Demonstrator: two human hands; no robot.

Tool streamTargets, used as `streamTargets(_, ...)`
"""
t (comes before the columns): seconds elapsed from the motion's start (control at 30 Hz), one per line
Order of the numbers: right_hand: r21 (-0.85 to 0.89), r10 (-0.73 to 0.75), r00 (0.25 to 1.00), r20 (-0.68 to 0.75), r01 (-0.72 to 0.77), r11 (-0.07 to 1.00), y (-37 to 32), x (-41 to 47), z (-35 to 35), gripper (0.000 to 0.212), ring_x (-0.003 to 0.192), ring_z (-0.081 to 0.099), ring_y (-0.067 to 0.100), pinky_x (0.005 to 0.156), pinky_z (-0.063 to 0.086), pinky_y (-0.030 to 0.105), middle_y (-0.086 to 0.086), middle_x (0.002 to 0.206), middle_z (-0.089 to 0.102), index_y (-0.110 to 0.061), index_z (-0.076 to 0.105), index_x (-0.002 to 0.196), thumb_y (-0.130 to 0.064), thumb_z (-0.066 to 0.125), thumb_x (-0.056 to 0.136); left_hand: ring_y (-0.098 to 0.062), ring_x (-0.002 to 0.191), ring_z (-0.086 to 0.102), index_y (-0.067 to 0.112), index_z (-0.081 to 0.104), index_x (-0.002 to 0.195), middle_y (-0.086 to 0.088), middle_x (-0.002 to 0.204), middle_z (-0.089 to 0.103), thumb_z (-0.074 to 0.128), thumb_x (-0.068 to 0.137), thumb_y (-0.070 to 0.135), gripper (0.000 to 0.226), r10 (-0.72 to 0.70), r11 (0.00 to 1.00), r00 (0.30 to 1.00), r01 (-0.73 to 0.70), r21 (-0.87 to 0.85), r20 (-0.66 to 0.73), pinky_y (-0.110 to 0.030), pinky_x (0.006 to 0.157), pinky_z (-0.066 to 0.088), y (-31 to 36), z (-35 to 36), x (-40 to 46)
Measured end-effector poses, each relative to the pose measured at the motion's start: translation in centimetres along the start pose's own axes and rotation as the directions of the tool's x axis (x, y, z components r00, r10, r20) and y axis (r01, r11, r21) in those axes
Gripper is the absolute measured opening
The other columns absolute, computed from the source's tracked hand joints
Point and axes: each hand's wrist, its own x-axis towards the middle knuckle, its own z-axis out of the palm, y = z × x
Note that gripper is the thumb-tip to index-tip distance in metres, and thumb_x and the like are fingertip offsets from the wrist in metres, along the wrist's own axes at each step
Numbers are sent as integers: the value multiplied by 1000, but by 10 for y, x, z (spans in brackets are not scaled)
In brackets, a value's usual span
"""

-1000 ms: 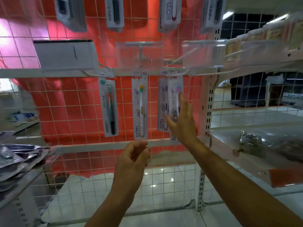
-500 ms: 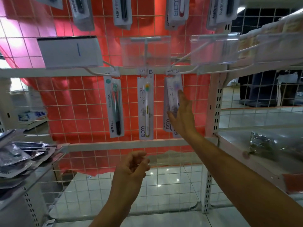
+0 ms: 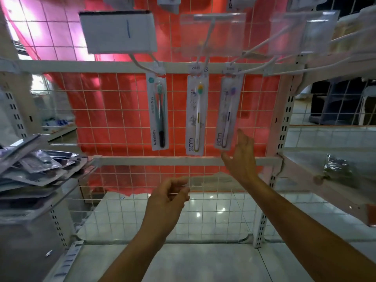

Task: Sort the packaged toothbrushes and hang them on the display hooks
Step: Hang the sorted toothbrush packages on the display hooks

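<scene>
Three toothbrush packs hang from white hooks on the wire grid: a green-and-black one (image 3: 158, 112) on the left, a yellow one (image 3: 196, 117) in the middle and a purple one (image 3: 228, 112) on the right, tilted slightly. My right hand (image 3: 241, 157) hovers just below and to the right of the purple pack, fingers straight, holding nothing. My left hand (image 3: 168, 198) floats lower, in front of the grid, with its fingers loosely curled and empty. A heap of loose toothbrush packs (image 3: 30, 165) lies on the shelf at the left.
Clear price-tag holders (image 3: 212, 34) and a white card (image 3: 118, 31) stick out above the hooks. More packs hang on the row above. A white shelf (image 3: 317, 180) at the right carries a crumpled clear bag (image 3: 337, 167). White upright posts (image 3: 276, 139) frame the grid.
My right hand has let go of the purple pack and dropped below it; the pack now hangs free. My left hand has sunk lower. The view has moved closer.
</scene>
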Motion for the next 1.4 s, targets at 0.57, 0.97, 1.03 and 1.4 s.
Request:
streamTargets(0.57,28,0,889,459,-15,1000,-31,-173,53,45,110,54,21,90,41,23,8,125,49,-11,53,125,-18,70,84,-3,93,59,32,58,101,14,97,61,59,93,20,14,-173,932,984,179,315,-48,-21,83,46,-79,-52,-33)
streamTargets(0.97,72,-76,698,712,34,997,-101,-228,97,35,98,51,5,83,36,10,-2,123,54,-21,55,122,-28,64,89,-9,99,59,23,58,121,4,115,65,63,90,28,32,-146,729,987,157,667,-72,-23,90,47,-113,-120,-64)
streamTargets(1.03,69,-65,636,769,19,997,-103,-245,107,34,94,50,3,83,39,13,-3,120,55,-21,55,121,-30,63,90,-9,102,58,24,56,122,4,117,63,63,89,32,35,-178,686,982,172,707,-66,-21,89,46,-130,-127,-70)
streamTargets(1.4,-68,88,129,988,-151,986,-39,-375,135,30,96,60,14,86,50,22,2,117,62,-20,57,118,-29,63,90,-13,106,58,27,51,124,3,121,59,62,90,35,37,-436,500,899,265,825,-25,-24,89,47,-275,-89,-135)
